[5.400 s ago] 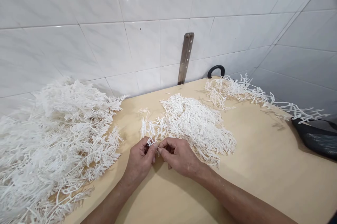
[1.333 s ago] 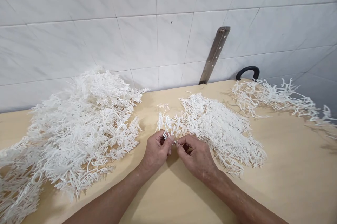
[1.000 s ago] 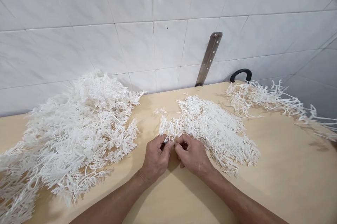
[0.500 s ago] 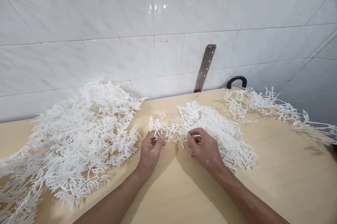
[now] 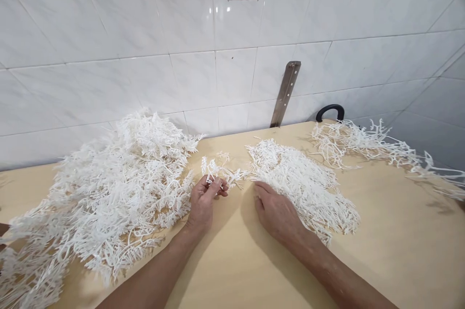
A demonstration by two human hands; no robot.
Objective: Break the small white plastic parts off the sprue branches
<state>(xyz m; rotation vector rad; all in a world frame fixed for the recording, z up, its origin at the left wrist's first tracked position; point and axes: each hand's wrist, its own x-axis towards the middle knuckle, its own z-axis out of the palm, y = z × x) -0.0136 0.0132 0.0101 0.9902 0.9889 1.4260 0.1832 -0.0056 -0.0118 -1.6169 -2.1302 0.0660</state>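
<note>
Between thumb and fingers, my left hand (image 5: 207, 197) pinches a small white branched plastic piece (image 5: 210, 166). My right hand (image 5: 274, 207) rests palm down at the left edge of a pile of thin white sprigs (image 5: 305, 178); its fingers are bent together and their undersides are hidden, so whether they hold anything is unclear. A few loose white bits (image 5: 238, 174) lie between the hands. To the left spreads a large heap of white branched pieces (image 5: 127, 188).
Bare white branching stems (image 5: 378, 144) lie at the right on the wooden table (image 5: 399, 241). Behind them stands a black curved handle (image 5: 330, 108). A metal strip (image 5: 286, 93) leans on the tiled wall (image 5: 145, 81). At the far left edge, part of a person's hand (image 5: 3, 234) shows.
My right hand has turned palm down and its fingers have come lower beside the sprig pile. My left hand has shifted slightly left with its piece. A person's hand has appeared at the left edge.
</note>
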